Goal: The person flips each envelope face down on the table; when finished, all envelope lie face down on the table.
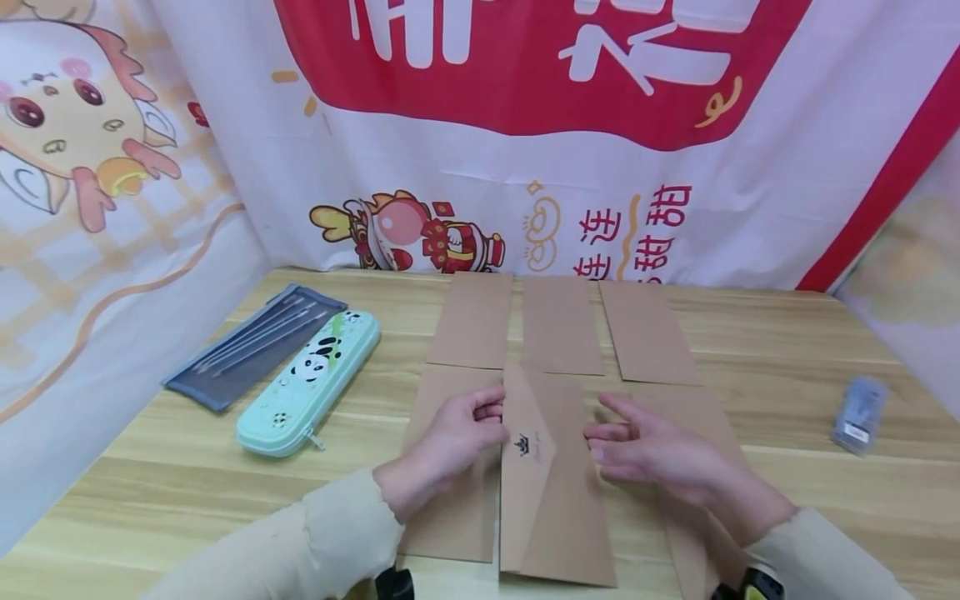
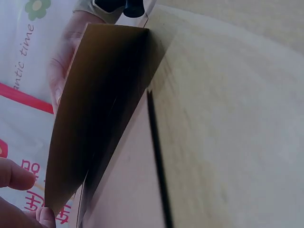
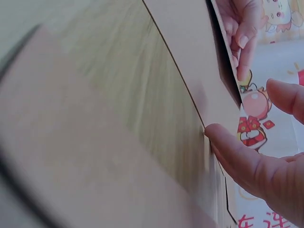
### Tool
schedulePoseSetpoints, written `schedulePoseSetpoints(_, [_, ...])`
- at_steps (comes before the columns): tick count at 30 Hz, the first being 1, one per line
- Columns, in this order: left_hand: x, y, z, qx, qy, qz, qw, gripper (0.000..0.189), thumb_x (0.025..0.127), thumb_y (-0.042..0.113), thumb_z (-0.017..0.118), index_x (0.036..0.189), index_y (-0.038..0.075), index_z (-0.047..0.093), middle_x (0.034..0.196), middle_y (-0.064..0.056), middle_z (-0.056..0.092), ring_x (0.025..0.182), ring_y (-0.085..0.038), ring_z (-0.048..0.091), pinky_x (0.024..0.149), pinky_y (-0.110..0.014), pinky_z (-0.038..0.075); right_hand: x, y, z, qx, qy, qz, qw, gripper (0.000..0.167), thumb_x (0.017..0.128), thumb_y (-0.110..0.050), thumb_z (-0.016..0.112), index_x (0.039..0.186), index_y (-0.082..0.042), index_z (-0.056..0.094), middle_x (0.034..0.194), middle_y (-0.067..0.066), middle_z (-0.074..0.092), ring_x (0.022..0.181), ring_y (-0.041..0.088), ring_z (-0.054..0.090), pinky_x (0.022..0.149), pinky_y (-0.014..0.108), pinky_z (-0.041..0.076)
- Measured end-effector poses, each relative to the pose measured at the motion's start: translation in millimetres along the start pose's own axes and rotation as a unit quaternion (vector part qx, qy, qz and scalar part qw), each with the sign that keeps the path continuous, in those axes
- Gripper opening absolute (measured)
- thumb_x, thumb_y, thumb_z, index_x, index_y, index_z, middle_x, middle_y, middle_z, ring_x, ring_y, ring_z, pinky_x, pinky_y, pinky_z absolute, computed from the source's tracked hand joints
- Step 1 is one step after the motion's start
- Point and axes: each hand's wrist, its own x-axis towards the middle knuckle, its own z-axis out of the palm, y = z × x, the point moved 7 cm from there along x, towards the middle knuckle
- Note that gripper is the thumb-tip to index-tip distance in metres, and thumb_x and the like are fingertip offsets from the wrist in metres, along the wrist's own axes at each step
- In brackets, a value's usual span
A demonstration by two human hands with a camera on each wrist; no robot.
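Observation:
A brown paper envelope with a pointed flap and a small dark crown print stands tilted, its left long side raised off the table. At that raised side, my left hand holds the edge with curled fingers. The raised envelope shows a shadowed underside in the left wrist view. My right hand is at the opposite side, fingers spread. One fingertip of my right hand touches the envelope's right edge, while its thumb stands apart.
More brown envelopes lie around in two rows, one partly under my right forearm. At left are a mint panda pencil case and a dark mesh pouch holding pens. A small blue box sits at right on the wooden table.

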Motion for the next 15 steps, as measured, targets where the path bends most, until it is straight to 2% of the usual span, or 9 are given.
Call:
schedulePoseSetpoints(4, [-1.0,4.5,-10.5,0.011,0.014,0.013,0.9997,0.058,0.074,-0.015,0.054,0.13,-0.013,0.042,0.104,-0.018,0.056,0.088,-0.015,0.053,0.076,-0.017,0.049,6.5,-4.0,7.9,-0.003,-0.009,-0.004,0.9999,0.091,0.086,-0.008,0.061,0.147,-0.002,-0.006,0.142,0.036,0.022,0.126,0.041,0.039,0.096,0.039,0.045])
schedulePoseSetpoints(11, [-2.8,10.8,-29.1,0.057,0.065,0.022,0.996,0.047,0.077,-0.012,0.059,0.124,-0.008,0.052,0.099,-0.015,0.062,0.087,-0.015,0.056,0.077,-0.023,0.052,18.8,-8.9,21.5,0.003,-0.025,-0.009,0.9996,0.088,0.087,-0.008,0.06,0.147,-0.001,-0.004,0.142,0.036,0.023,0.125,0.04,0.042,0.096,0.04,0.045])
schedulePoseSetpoints(15, [-4.7,16.9,-34.5,0.071,0.075,0.041,0.9938,0.044,0.078,-0.01,0.06,0.122,-0.009,0.054,0.097,-0.015,0.062,0.086,-0.015,0.056,0.076,-0.022,0.052,24.7,-9.5,27.8,0.012,-0.028,-0.01,0.9995,0.087,0.087,-0.006,0.06,0.147,-0.001,-0.003,0.143,0.035,0.023,0.125,0.041,0.041,0.096,0.04,0.045])
